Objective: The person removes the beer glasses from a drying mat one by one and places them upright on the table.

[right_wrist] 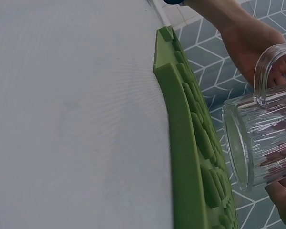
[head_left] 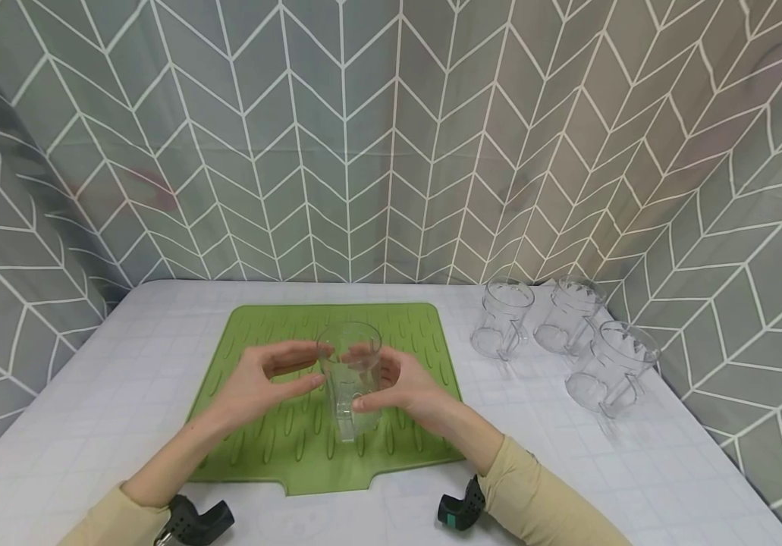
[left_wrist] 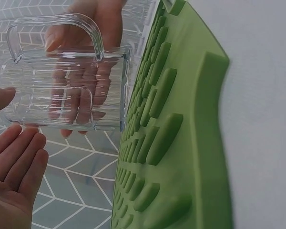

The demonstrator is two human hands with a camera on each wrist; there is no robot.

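Note:
Over the green ridged mat (head_left: 247,459) stands a clear glass mug (head_left: 344,383), roughly upright, its handle turned toward me. My right hand (head_left: 412,385) grips the mug from the right, with the thumb near the handle and the fingers behind the glass. On the other side my left hand (head_left: 261,381) holds its fingers nearly straight, thumb and fingertips close to the mug's upper part. In the left wrist view the mug's base (left_wrist: 125,90) is right by the mat's ridges; whether it touches them I cannot tell.
Three more clear glass mugs stand at the right of the white table (head_left: 513,462): one at the back (head_left: 500,318), one beside it (head_left: 568,315), and one nearer (head_left: 610,368). A patterned curtain (head_left: 377,152) encloses the back and sides.

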